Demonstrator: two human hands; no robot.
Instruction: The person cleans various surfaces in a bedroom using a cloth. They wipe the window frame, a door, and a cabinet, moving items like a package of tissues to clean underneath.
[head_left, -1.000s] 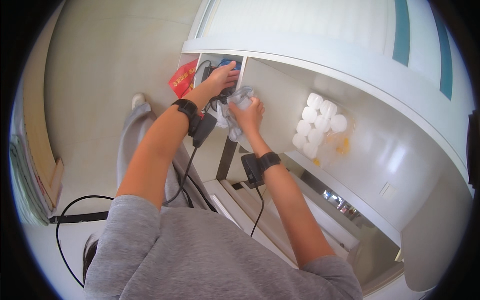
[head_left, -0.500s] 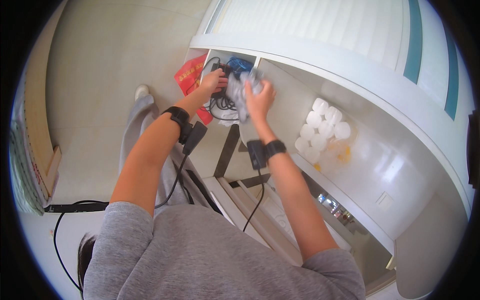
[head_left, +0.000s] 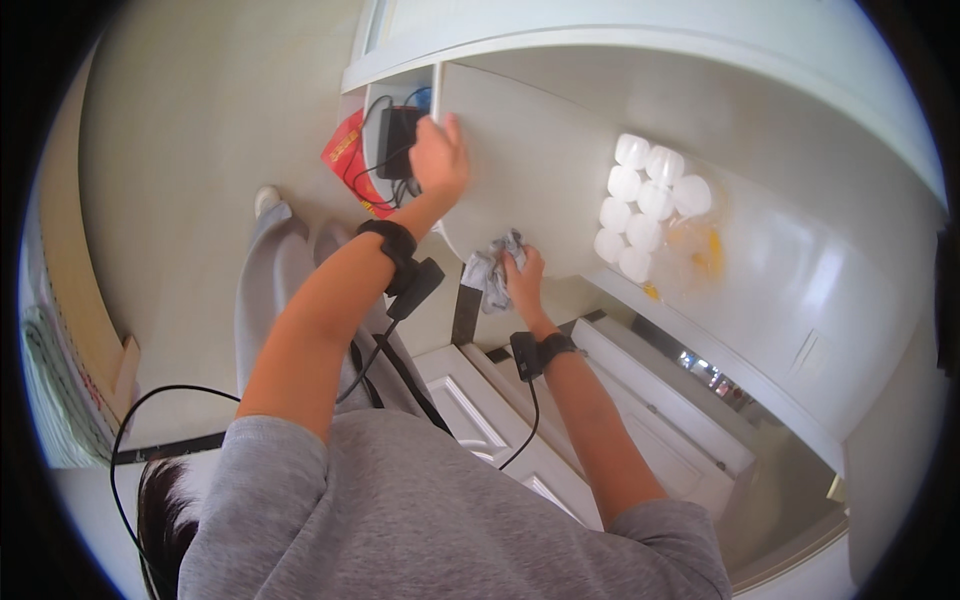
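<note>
My right hand (head_left: 526, 280) is closed on a crumpled grey-and-white cloth (head_left: 488, 277), held below the shelf's front edge. Higher up, my left hand (head_left: 440, 160) is at the upright white divider (head_left: 437, 90), thumb and fingers apart with nothing seen in them. Whether it touches the divider I cannot tell. Just left of that hand, a black box-shaped device (head_left: 396, 140) with black cables (head_left: 365, 165) lies in the narrow compartment. A red paper bag (head_left: 352, 160) sits beside it, and a bit of blue material (head_left: 422, 98) shows behind.
A pack of white rolls (head_left: 640, 205) in clear plastic lies on the wide white shelf (head_left: 540, 150). Below it are white panelled doors or drawers (head_left: 640, 420). Black cables run from the bands on both my wrists. A wooden edge with folded fabric (head_left: 60, 390) is at far left.
My right hand has drawn the cloth out of the narrow compartment, toward me. My left hand has left the black device and moved right to the divider. The view has shifted slightly.
</note>
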